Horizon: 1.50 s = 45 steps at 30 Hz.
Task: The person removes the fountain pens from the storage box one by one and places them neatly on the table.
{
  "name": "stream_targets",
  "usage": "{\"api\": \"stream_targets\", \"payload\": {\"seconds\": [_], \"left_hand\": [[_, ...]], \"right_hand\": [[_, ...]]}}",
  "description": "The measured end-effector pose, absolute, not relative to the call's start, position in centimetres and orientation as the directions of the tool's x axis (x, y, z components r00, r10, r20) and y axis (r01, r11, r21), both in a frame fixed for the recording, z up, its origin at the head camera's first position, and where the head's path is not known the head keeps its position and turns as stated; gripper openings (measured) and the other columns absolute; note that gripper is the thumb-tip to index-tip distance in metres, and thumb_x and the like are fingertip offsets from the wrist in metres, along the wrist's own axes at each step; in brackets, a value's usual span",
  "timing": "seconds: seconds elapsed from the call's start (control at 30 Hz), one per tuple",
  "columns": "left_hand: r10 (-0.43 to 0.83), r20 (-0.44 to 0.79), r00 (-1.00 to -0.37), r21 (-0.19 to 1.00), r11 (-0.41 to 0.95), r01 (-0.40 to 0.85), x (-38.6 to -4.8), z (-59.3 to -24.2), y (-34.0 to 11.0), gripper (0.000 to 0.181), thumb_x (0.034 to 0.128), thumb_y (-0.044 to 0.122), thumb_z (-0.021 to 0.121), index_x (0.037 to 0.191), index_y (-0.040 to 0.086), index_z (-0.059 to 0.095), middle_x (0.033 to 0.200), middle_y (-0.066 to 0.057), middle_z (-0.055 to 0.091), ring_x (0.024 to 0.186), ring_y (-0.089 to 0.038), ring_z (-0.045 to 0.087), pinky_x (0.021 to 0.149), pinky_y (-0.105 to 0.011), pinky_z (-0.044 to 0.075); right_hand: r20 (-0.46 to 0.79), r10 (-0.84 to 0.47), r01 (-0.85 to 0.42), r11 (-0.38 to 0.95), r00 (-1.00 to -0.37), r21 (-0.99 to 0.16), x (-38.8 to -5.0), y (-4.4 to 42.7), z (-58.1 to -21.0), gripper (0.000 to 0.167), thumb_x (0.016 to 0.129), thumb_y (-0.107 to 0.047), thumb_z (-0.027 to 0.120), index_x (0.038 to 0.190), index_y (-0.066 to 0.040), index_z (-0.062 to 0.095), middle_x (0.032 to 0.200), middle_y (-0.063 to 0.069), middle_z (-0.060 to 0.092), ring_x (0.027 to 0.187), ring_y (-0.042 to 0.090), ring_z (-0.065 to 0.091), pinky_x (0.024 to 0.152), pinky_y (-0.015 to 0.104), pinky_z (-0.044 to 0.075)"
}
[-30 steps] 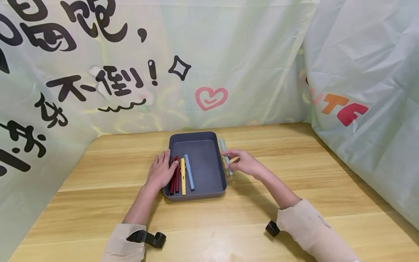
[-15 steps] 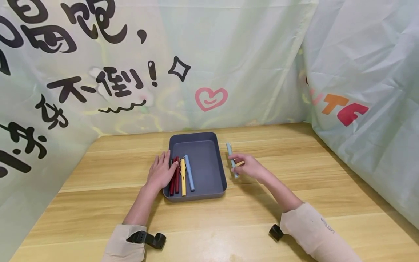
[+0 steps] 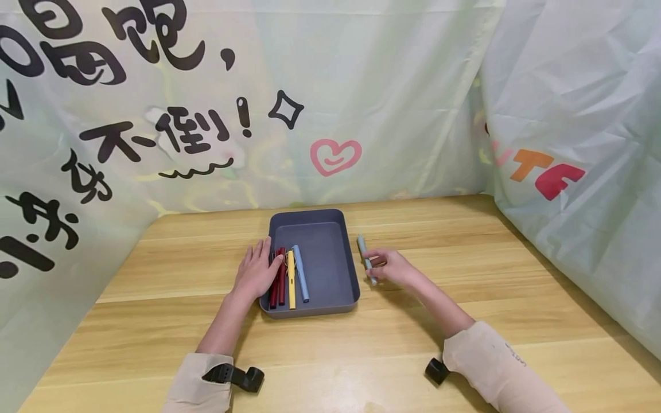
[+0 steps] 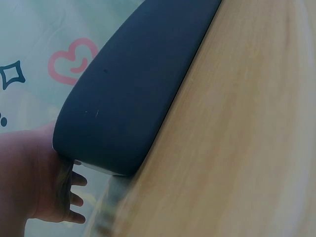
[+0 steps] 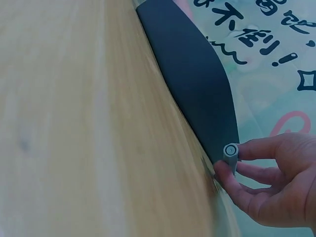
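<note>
Just right of the dark grey tray (image 3: 321, 310), the right hand (image 3: 395, 268) pinches a pale blue-green pen (image 3: 362, 248) between thumb and fingers. In the right wrist view the pen's round end (image 5: 230, 150) points at the camera, held by the right hand (image 5: 281, 180). The left hand (image 3: 254, 274) rests over the tray's left wall with extended fingers, its thumb reaching over the inside. Beside that thumb lie two dark red pens (image 3: 281, 287), a yellow pen (image 3: 291, 281) and a blue pen (image 3: 301, 275). In the left wrist view the tray (image 4: 113, 94) hides part of the left hand (image 4: 39, 177).
The tray stands on a wooden table (image 3: 330, 355), towards its back. A printed cloth (image 3: 392, 103) hangs behind the table and along both sides. Black wrist straps with small cameras show at both sleeves.
The right hand and its pen have moved slightly right, away from the tray, and a little nearer the front. The left hand remains at the tray's left wall.
</note>
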<state>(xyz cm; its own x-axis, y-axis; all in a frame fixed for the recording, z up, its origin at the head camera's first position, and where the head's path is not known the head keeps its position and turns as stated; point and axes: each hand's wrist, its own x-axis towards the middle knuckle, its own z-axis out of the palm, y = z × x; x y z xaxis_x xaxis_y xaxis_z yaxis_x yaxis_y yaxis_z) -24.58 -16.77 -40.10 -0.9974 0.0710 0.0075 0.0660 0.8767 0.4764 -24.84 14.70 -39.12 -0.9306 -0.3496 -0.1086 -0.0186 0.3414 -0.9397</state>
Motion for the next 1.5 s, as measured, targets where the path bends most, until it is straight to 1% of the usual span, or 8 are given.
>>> {"api": "stream_targets", "payload": {"seconds": [0.23, 0.4, 0.5, 0.67, 0.83, 0.93, 1.23, 1.5], "left_hand": [[0.075, 0.007, -0.997, 0.478, 0.876, 0.069, -24.5, -40.1, -16.7, 0.064, 0.0986, 0.04, 0.031, 0.148, 0.006, 0.008, 0.15, -0.021, 0.009, 0.134, -0.043, 0.002, 0.105, -0.056, 0.008], [0.071, 0.003, -0.997, 0.481, 0.874, 0.064, -24.6, -40.1, -16.7, 0.064, 0.0986, 0.04, 0.031, 0.148, 0.007, 0.008, 0.15, -0.021, 0.009, 0.134, -0.043, 0.002, 0.105, -0.056, 0.008], [0.067, 0.001, -0.998, 0.48, 0.875, 0.059, -24.7, -40.2, -16.7, 0.064, 0.0985, 0.04, 0.031, 0.148, 0.007, 0.008, 0.15, -0.02, 0.009, 0.134, -0.042, 0.002, 0.105, -0.056, 0.008], [0.068, 0.004, -0.998, 0.483, 0.874, 0.062, -24.6, -40.3, -16.7, 0.065, 0.0983, 0.041, 0.032, 0.148, 0.007, 0.008, 0.15, -0.02, 0.009, 0.134, -0.042, 0.002, 0.105, -0.056, 0.008], [0.072, 0.004, -0.997, 0.485, 0.872, 0.065, -24.6, -40.3, -16.7, 0.065, 0.0983, 0.041, 0.032, 0.148, 0.007, 0.008, 0.15, -0.021, 0.009, 0.134, -0.043, 0.002, 0.105, -0.055, 0.008], [0.072, 0.006, -0.997, 0.482, 0.873, 0.066, -24.6, -40.3, -16.8, 0.065, 0.0985, 0.04, 0.032, 0.148, 0.007, 0.007, 0.149, -0.021, 0.009, 0.134, -0.043, 0.002, 0.105, -0.056, 0.008], [0.074, -0.005, -0.997, 0.478, 0.876, 0.063, -24.4, -40.3, -16.9, 0.065, 0.0985, 0.04, 0.032, 0.148, 0.007, 0.007, 0.149, -0.022, 0.009, 0.134, -0.043, 0.002, 0.105, -0.055, 0.007], [0.075, 0.005, -0.997, 0.476, 0.877, 0.068, -24.5, -40.2, -16.9, 0.065, 0.0983, 0.041, 0.032, 0.148, 0.007, 0.007, 0.149, -0.022, 0.01, 0.134, -0.043, 0.001, 0.105, -0.055, 0.008]], "right_hand": [[-0.118, -0.333, -0.005, 0.348, -0.936, -0.937, -24.8, 14.7, -39.2, 0.042, 0.085, 0.005, 0.058, 0.125, 0.011, 0.047, 0.107, 0.026, 0.055, 0.083, 0.022, 0.061, 0.072, 0.031, 0.052], [-0.112, -0.326, -0.01, 0.352, -0.939, -0.936, -24.8, 14.7, -39.3, 0.042, 0.085, 0.005, 0.059, 0.125, 0.011, 0.048, 0.112, 0.026, 0.052, 0.084, 0.023, 0.061, 0.072, 0.031, 0.053], [-0.087, -0.323, -0.039, 0.367, -0.942, -0.929, -24.8, 14.6, -39.5, 0.042, 0.083, 0.006, 0.06, 0.123, 0.012, 0.049, 0.11, 0.026, 0.052, 0.082, 0.023, 0.062, 0.07, 0.031, 0.053], [0.004, -0.306, -0.154, 0.47, -0.952, -0.869, -24.6, 14.4, -39.9, 0.041, 0.078, 0.005, 0.063, 0.118, 0.012, 0.055, 0.099, 0.022, 0.056, 0.078, 0.021, 0.061, 0.062, 0.027, 0.053], [0.078, -0.273, -0.231, 0.591, -0.959, -0.773, -24.1, 14.0, -39.9, 0.04, 0.076, 0.003, 0.065, 0.116, 0.009, 0.058, 0.097, 0.02, 0.055, 0.081, 0.026, 0.061, 0.059, 0.025, 0.052], [0.092, -0.255, -0.235, 0.619, -0.963, -0.749, -23.9, 13.7, -39.9, 0.042, 0.076, 0.003, 0.064, 0.116, 0.009, 0.058, 0.099, 0.021, 0.052, 0.083, 0.028, 0.061, 0.06, 0.025, 0.052], [0.102, -0.237, -0.239, 0.67, -0.966, -0.703, -23.6, 13.1, -40.0, 0.043, 0.075, 0.002, 0.065, 0.117, 0.007, 0.058, 0.102, 0.021, 0.052, 0.082, 0.024, 0.061, 0.06, 0.023, 0.051], [0.11, -0.215, -0.228, 0.66, -0.97, -0.716, -23.6, 13.0, -40.3, 0.043, 0.075, 0.003, 0.065, 0.118, 0.007, 0.058, 0.101, 0.02, 0.053, 0.083, 0.025, 0.061, 0.059, 0.022, 0.051]]}}
